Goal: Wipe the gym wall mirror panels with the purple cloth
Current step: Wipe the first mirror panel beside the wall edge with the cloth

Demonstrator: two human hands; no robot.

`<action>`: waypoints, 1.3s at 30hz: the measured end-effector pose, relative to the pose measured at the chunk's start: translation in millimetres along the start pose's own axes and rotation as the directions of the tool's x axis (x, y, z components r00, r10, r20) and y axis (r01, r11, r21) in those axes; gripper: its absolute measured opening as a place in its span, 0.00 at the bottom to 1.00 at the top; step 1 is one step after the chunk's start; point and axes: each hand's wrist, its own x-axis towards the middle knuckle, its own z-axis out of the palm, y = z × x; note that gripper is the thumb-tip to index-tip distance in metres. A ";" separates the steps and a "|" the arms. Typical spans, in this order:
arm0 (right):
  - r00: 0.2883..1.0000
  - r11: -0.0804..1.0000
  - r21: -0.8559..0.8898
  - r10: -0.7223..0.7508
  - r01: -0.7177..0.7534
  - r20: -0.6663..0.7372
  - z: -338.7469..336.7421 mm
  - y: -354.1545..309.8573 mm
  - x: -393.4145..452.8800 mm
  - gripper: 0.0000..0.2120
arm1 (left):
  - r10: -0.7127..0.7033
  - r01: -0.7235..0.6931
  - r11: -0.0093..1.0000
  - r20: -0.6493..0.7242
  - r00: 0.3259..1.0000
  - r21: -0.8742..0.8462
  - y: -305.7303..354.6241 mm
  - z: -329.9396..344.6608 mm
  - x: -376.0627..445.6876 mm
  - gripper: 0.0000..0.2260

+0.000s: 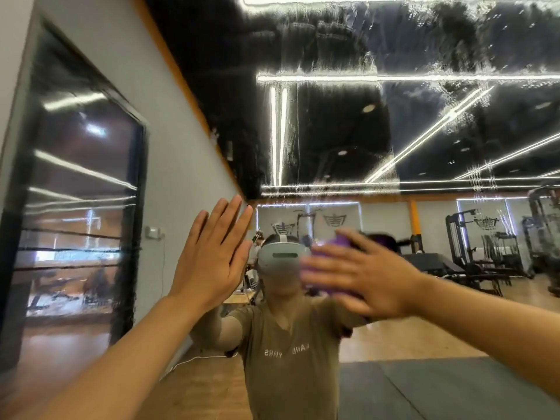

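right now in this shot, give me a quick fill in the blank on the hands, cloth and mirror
1. The right hand presses a cloth of ____ colour against the mirror.
2. The left hand lies flat with ____ fingers.
3. Streaks of wet show on the mirror ____ the hands.

Missing words: purple; straight; above

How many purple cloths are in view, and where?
1. The crumpled purple cloth sits under the right hand, pressed flat against the wall mirror panel at centre right. The left hand holds none. Motion blur may hide folds.
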 end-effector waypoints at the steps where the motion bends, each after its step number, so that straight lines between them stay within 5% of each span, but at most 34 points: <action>1: 0.994 0.994 0.047 0.105 -0.104 -0.021 -3.5 18.9 13.5 0.26 | -0.002 0.002 1.000 0.001 1.000 0.004 0.1 0.6 -0.1 0.27; 6: 0.833 0.828 0.194 0.548 -0.527 -0.077 -22.3 77.0 67.7 0.29 | -0.014 0.014 1.000 -0.008 1.000 0.021 1.7 2.8 -1.5 0.27; 11: 0.759 0.778 0.250 0.623 -0.577 -0.186 -12.4 44.9 69.9 0.28 | -0.018 0.019 0.999 -0.014 1.000 0.030 1.5 4.1 -2.4 0.27; 18: 0.976 0.982 0.025 0.189 -0.187 -0.106 9.8 -71.1 3.7 0.28 | -0.094 0.094 0.996 -0.030 0.995 -0.003 11.0 5.5 -10.4 0.27; 25: 0.976 0.977 -0.016 -0.215 0.214 -0.039 11.5 -58.1 0.7 0.27 | -0.097 0.097 0.995 0.004 0.995 0.006 10.5 4.2 -18.0 0.27; 27: 0.987 0.990 0.011 -0.143 0.144 -0.072 6.5 -22.9 21.3 0.26 | -0.091 0.091 0.996 0.016 0.996 0.004 9.5 2.9 -18.6 0.27; 29: 0.988 0.995 0.065 0.082 -0.074 -0.130 -1.1 19.5 47.9 0.27 | -0.089 0.089 0.996 0.025 0.996 -0.008 7.8 0.6 -22.3 0.26; 33: 0.863 0.885 0.195 0.459 -0.423 -0.209 -16.0 68.6 87.9 0.28 | -0.088 0.088 0.996 0.036 0.995 0.009 3.7 -2.7 -36.0 0.25; 39: 0.762 0.811 0.261 0.583 -0.524 -0.282 -6.2 49.9 98.0 0.28 | -0.093 0.094 0.995 0.044 0.995 -0.022 1.5 3.9 -37.4 0.25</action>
